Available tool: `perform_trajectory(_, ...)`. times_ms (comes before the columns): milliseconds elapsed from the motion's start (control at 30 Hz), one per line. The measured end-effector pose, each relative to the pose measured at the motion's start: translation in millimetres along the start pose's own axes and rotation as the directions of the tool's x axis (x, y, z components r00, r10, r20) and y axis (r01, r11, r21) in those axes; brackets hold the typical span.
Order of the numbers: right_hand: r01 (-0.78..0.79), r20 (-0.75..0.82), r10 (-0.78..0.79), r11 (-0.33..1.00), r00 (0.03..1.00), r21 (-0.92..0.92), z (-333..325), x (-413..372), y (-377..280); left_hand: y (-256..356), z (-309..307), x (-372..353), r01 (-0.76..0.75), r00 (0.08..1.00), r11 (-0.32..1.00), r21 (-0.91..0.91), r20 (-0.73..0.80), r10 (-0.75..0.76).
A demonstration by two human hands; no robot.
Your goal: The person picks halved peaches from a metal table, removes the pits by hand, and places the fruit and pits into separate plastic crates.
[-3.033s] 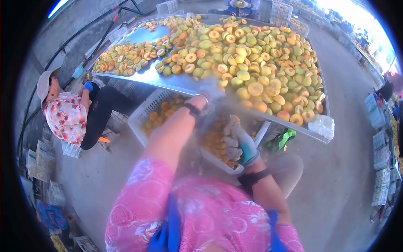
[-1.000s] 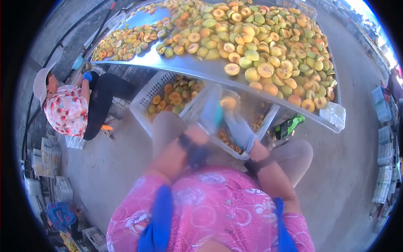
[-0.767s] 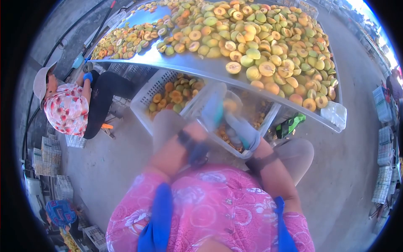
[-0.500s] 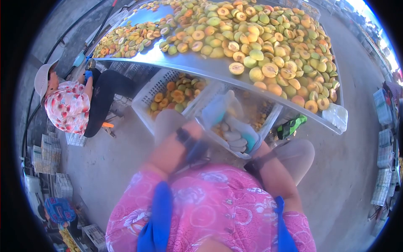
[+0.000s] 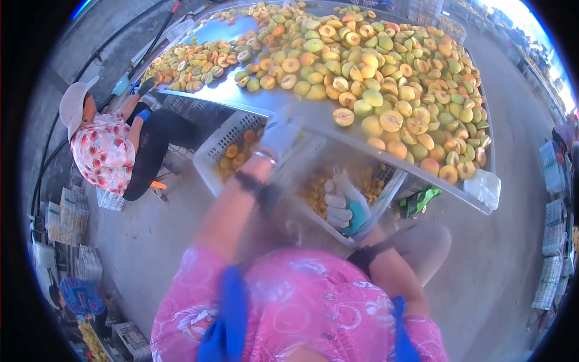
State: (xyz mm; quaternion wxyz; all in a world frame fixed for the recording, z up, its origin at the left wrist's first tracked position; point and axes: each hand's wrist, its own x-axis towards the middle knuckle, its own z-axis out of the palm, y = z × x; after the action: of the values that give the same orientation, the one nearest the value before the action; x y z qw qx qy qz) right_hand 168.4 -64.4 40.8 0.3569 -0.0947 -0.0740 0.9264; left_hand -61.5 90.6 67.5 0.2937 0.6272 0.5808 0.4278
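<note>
My left hand (image 5: 282, 134), in a pale glove, is raised at the near edge of the metal table (image 5: 259, 102), above the left crate (image 5: 208, 151). Its fingers are blurred, so their shape and anything in them cannot be told. My right hand (image 5: 345, 205), in a grey and teal glove, is closed over the right crate (image 5: 389, 196); what it grips is too unclear to name. Halved yellow-green fruit (image 5: 392, 120) is heaped on the table. Orange fruit (image 5: 241, 154) lies in the left crate, and small pieces (image 5: 316, 187) lie in the right one.
A co-worker (image 5: 105, 145) in a cap sits at the left by the table's far end. Another person (image 5: 84, 298) is at the lower left. Stacked crates (image 5: 552, 235) stand at the right. A clear plastic bag (image 5: 482, 186) lies on the table's right corner.
My left hand has moved away from my right hand, up and left to the table edge. My right hand stays over the right crate. The co-worker's arm now reaches up to the table.
</note>
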Motion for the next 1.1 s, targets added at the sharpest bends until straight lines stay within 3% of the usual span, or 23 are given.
perform_trajectory(33,0.018,-0.041,-0.020,0.999,0.999,-0.051,-2,2,-1,13,14,6,-0.156,0.986,0.954,0.257,0.091,0.136)
perform_trajectory(67,0.036,-0.080,-0.044,0.994,0.996,-0.105,-2,3,-2,26,29,12,-0.317,0.947,0.820,0.476,0.212,0.243)
perform_trajectory(100,0.041,-0.081,-0.050,0.993,0.995,-0.114,1,3,-3,29,46,20,-0.323,0.945,0.821,0.470,0.209,0.252)
perform_trajectory(167,0.042,-0.175,-0.074,0.982,0.982,-0.182,10,1,-4,34,78,36,-0.107,0.977,0.853,0.511,0.214,-0.006)
perform_trajectory(300,-0.022,-0.121,0.010,0.995,0.993,-0.096,-2,1,-7,41,103,54,-0.134,0.917,0.818,0.560,0.382,-0.111)
perform_trajectory(400,-0.018,-0.167,0.003,0.995,0.986,-0.093,21,-2,-6,40,103,50,-0.185,0.922,0.845,0.502,0.386,-0.027)
perform_trajectory(467,0.186,-0.381,-0.288,0.941,0.879,-0.283,65,-3,-5,35,95,40,-0.353,0.928,0.817,0.455,0.281,0.244)
perform_trajectory(500,0.186,-0.380,-0.289,0.941,0.879,-0.284,55,-1,-7,34,93,35,-0.353,0.928,0.817,0.456,0.280,0.245)
perform_trajectory(533,0.206,-0.326,-0.402,0.843,0.856,-0.497,34,3,-9,33,90,30,-0.194,0.944,0.980,0.053,0.281,0.172)
perform_trajectory(567,0.216,-0.248,-0.499,0.699,0.831,-0.682,18,8,-10,31,88,24,0.015,0.944,0.934,-0.356,0.313,0.104)
perform_trajectory(600,0.217,-0.247,-0.498,0.701,0.831,-0.680,9,12,-9,37,83,12,0.016,0.944,0.935,-0.354,0.313,0.102)
perform_trajectory(633,0.312,-0.105,-0.611,0.535,0.785,-0.785,2,16,-7,41,79,-4,0.222,0.922,0.754,-0.619,0.384,0.044)
perform_trajectory(667,0.392,0.055,-0.688,0.344,0.723,-0.853,-1,17,-6,45,76,-19,0.404,0.886,0.464,-0.788,0.464,0.016)
perform_trajectory(700,0.389,0.051,-0.685,0.348,0.726,-0.853,3,14,-8,44,76,-29,0.406,0.887,0.462,-0.789,0.462,0.011)
perform_trajectory(767,0.158,-0.169,-0.583,0.468,0.795,-0.870,14,7,-15,42,79,-45,0.501,0.864,0.127,-0.856,0.504,-0.005)
perform_trajectory(800,0.154,-0.173,-0.583,0.468,0.794,-0.870,14,8,-15,41,78,-51,0.503,0.863,0.123,-0.856,0.506,-0.007)
perform_trajectory(867,0.201,-0.141,-0.634,0.436,0.761,-0.877,14,10,-13,37,76,-61,0.610,0.792,-0.065,-0.789,0.609,0.043)
perform_trajectory(900,0.198,-0.143,-0.633,0.436,0.761,-0.878,15,11,-12,35,77,-65,0.610,0.792,-0.068,-0.789,0.609,0.042)
perform_trajectory(967,0.181,-0.233,-0.608,0.541,0.759,-0.821,17,12,-10,34,80,-73,0.518,0.853,0.050,-0.854,0.521,0.046)
perform_trajectory(1100,0.138,-0.280,-0.582,0.571,0.764,-0.809,24,12,-10,32,86,-79,0.465,0.884,0.087,-0.881,0.467,-0.003)
